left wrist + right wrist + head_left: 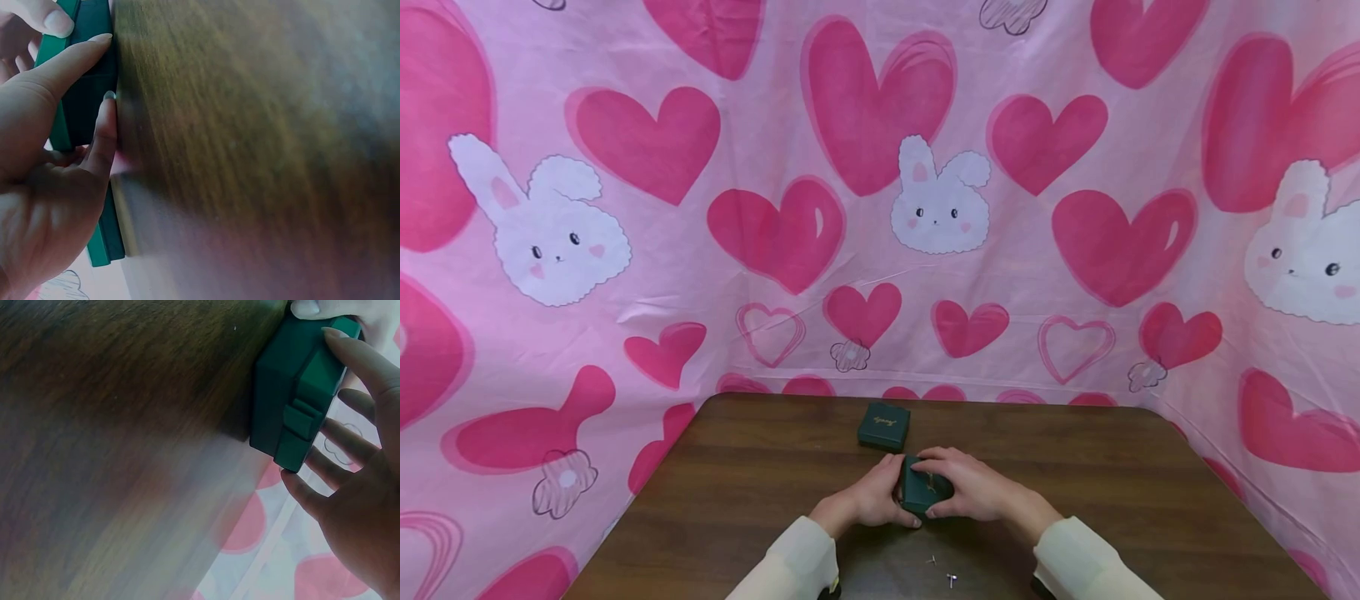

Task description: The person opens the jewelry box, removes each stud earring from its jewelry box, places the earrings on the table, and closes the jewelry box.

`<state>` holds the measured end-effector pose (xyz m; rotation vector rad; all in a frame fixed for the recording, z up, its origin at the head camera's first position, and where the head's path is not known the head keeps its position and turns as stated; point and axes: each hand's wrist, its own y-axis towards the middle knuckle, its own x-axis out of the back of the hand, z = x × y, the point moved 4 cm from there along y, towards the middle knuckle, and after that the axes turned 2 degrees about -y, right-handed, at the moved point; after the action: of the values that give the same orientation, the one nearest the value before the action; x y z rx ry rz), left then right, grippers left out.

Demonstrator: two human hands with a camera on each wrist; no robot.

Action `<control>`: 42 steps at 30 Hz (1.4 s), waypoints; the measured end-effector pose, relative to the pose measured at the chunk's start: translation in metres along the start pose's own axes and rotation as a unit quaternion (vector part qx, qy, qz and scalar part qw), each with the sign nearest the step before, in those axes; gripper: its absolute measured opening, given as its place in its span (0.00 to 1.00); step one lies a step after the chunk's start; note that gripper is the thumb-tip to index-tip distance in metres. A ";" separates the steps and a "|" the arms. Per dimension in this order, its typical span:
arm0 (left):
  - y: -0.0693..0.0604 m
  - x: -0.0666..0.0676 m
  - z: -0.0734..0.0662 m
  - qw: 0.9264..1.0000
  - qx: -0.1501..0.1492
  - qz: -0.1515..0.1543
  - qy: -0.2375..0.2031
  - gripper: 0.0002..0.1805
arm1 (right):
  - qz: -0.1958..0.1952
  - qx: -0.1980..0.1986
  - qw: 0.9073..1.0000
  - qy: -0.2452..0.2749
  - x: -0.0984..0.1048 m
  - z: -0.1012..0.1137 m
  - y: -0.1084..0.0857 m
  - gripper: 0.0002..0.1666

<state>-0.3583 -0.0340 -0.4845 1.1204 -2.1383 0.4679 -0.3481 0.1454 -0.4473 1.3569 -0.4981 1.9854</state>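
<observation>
A small dark green gift box [916,493] with a lid stands on the brown table between both hands. My left hand [872,497] holds its left side; in the left wrist view, the thumb lies along the box's dark lower wall. From the other side, my right hand [976,488] grips the lid between thumb and fingers, covering part of its gold marking. The right wrist view shows a raised band on the lid's [319,375] side. The lid sits on the base, and the inside is hidden.
Behind the hands lies a second dark green box [883,426] with gold lettering. Two tiny shiny pieces, one [932,560] beside another [952,579], lie near the table's front. Pink heart-print cloth [865,267] hangs around the wooden table [760,483].
</observation>
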 end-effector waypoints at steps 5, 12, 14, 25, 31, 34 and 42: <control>0.000 0.000 -0.001 1.000 -0.001 -0.001 0.001 0.44 | 0.005 -0.008 1.000 -0.001 0.000 0.001 0.001 0.37; 0.001 0.001 -0.002 1.000 0.001 0.000 0.010 0.46 | 0.014 -0.017 1.000 0.015 -0.002 -0.001 0.001 0.37; 0.001 0.001 -0.001 1.000 0.001 0.000 0.015 0.46 | 0.016 -0.016 1.000 0.018 -0.003 -0.001 0.001 0.37; 0.000 -0.002 0.002 1.000 0.009 0.003 0.019 0.50 | 0.014 -0.011 1.000 0.019 -0.010 -0.003 0.001 0.38; -0.001 -0.001 0.000 1.000 0.008 0.009 0.020 0.51 | 0.009 -0.008 1.000 0.019 -0.010 -0.004 0.001 0.38; -0.002 0.001 -0.001 1.000 0.012 0.014 0.017 0.51 | 0.007 -0.006 1.000 0.019 -0.010 -0.004 0.001 0.38; -0.001 0.001 0.000 1.000 0.010 0.013 0.017 0.49 | 0.012 -0.008 1.000 0.018 -0.011 -0.006 0.001 0.38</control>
<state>-0.3576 -0.0346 -0.4839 1.0898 -2.1243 0.5181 -0.3501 0.1453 -0.4594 1.3093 -0.5136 2.0176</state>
